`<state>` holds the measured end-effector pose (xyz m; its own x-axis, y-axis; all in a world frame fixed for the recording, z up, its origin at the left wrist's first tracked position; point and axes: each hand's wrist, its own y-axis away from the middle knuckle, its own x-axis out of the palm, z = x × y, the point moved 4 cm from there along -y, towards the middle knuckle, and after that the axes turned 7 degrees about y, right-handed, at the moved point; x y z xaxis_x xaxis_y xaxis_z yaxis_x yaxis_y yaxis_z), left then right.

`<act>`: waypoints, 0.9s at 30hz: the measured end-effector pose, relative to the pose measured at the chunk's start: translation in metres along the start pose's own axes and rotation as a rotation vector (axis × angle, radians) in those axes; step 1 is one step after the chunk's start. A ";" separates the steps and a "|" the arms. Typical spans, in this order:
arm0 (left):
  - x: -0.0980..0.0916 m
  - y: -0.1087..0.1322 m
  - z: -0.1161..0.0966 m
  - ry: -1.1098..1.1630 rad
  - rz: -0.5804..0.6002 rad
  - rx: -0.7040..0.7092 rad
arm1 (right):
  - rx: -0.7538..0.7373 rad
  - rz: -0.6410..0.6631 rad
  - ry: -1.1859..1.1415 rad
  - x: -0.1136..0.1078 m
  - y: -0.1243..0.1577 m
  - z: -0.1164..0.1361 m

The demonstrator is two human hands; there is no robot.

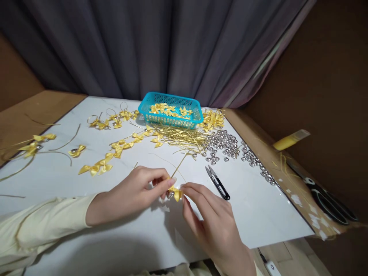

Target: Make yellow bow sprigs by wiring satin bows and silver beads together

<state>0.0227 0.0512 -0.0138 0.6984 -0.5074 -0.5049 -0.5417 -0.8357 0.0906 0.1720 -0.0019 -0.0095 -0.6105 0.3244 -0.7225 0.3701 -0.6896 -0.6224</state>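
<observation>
Between my two hands is a yellow ribbon bow (177, 194) with a silver bell (170, 194) at its lower left. My left hand (140, 189) pinches the bow's left side between thumb and fingers. A gold cord (179, 165) sticks up from there, away from me. The fingertips of my right hand (211, 214) meet at the bow's right end and touch it. Right of the bow, thread snips (217, 183) with black handles lie on the white board (253, 214). How the cord passes through the bell is hidden by my fingers.
A blue basket (169, 122) of bows stands at the back. In front lie a pile of gold cords (181, 137) and silver bells (222, 141). Loose bows (116, 148) spread leftward. Black scissors (327, 201) and a yellow tube (291, 140) are right of the board.
</observation>
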 end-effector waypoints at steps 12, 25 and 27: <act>-0.003 0.003 -0.006 0.073 -0.038 0.176 | 0.142 0.055 -0.249 0.001 0.005 -0.014; 0.008 -0.001 -0.006 0.654 0.314 -0.179 | -0.205 -0.105 0.013 -0.009 0.014 -0.005; 0.007 0.000 -0.006 0.655 0.312 -0.190 | -0.200 -0.106 0.015 -0.009 0.013 -0.005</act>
<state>0.0310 0.0461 -0.0121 0.6934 -0.6983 0.1777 -0.7114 -0.6243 0.3227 0.1859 -0.0105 -0.0129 -0.6437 0.3986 -0.6532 0.4370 -0.5093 -0.7414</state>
